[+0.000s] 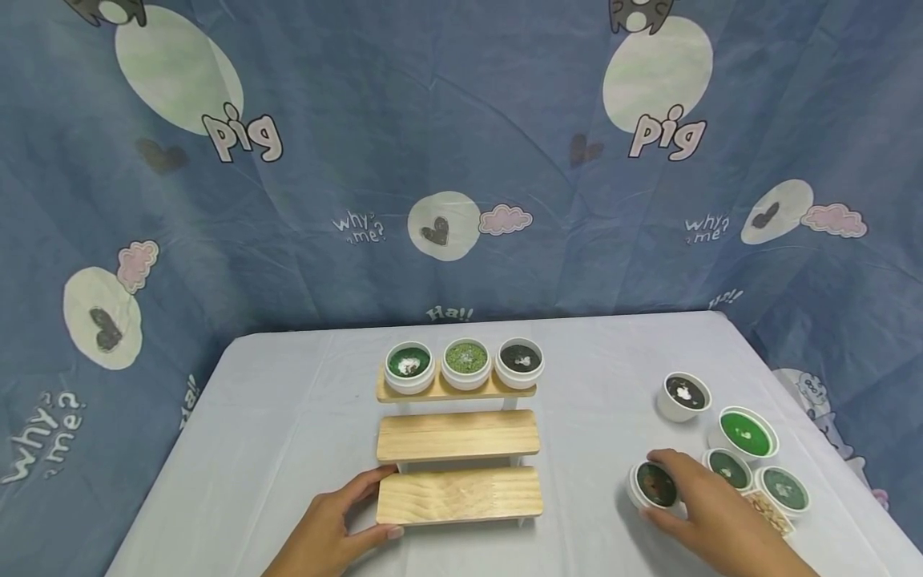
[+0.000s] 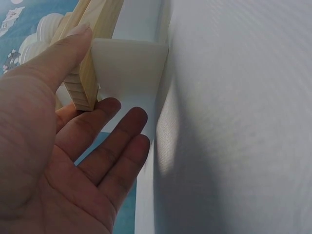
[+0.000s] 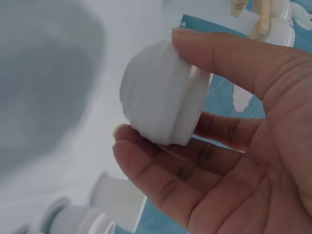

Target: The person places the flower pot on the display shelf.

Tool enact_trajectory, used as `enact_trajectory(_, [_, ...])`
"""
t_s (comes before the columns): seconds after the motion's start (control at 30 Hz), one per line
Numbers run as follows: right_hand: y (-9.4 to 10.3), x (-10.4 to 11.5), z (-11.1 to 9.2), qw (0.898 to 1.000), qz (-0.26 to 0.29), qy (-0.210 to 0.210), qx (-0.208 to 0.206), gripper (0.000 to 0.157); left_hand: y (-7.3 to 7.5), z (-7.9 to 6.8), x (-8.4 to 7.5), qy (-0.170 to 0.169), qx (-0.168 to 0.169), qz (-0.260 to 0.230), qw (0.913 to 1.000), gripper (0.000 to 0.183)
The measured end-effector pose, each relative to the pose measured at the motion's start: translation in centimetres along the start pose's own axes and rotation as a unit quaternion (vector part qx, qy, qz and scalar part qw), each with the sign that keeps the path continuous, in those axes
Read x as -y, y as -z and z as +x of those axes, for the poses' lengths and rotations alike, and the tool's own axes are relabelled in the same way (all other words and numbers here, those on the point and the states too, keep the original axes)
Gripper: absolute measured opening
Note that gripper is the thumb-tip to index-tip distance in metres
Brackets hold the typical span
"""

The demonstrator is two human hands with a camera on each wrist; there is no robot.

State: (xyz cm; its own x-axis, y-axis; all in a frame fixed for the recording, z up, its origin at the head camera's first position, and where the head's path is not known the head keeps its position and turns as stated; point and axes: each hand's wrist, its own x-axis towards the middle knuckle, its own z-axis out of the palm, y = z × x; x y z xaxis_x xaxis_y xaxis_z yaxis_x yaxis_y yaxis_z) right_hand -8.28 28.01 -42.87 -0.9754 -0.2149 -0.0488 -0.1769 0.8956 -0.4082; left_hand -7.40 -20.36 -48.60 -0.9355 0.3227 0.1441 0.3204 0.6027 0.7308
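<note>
Where right fingers (image 3: 161, 178) grip, white cup (image 3: 156, 95), rounded, dark green-brown inside

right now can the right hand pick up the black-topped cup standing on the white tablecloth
Probably not yet: the right hand holds another cup. With that set down, the black-topped cup looks reachable, nothing covering it.

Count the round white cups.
8: left cup, middle cup and right cup on the top board; held cup in the right hand; four cups on the table near that hand. It may hide more.
</note>
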Motion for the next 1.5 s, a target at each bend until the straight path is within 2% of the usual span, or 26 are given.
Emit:
enact_trajectory(0.17, [-0.3,0.7,-0.3,0.998,-0.017,0.052,-0.035,0.065,0.1,0.0,0.0,0.005,0.006,-0.006,1.0,0.07])
enact_trajectory(0.4, [-0.3,2.0,-0.2,0.987,-0.033,0.132,-0.083,0.061,-0.1,-0.2,0.0,0.007,-0.001,-0.006,1.0,0.068])
enact_trajectory(0.8, [0.7,5.5,0.4,0.984,0.011,0.172,-0.041,0.061,-0.1,-0.3,0.1,0.007,-0.007,0.0,1.0,0.069])
enact_trajectory(0.97, [0.6,6.6,0.6,0.982,0.027,0.183,-0.037,0.061,-0.1,-0.3,0.1,0.01,-0.002,-0.002,0.9999,0.068])
enact_trajectory(1.17, [0.5,7.1,1.0,0.98,0.043,0.189,-0.04,0.06,0.0,-0.3,0.1,0.002,-0.004,-0.004,1.0,0.068])
enact_trajectory(1.5, [-0.1,7.6,2.2,0.967,0.057,0.238,-0.068,0.06,-0.1,-0.2,0.2,-0.009,-0.008,-0.004,0.9999,0.068])
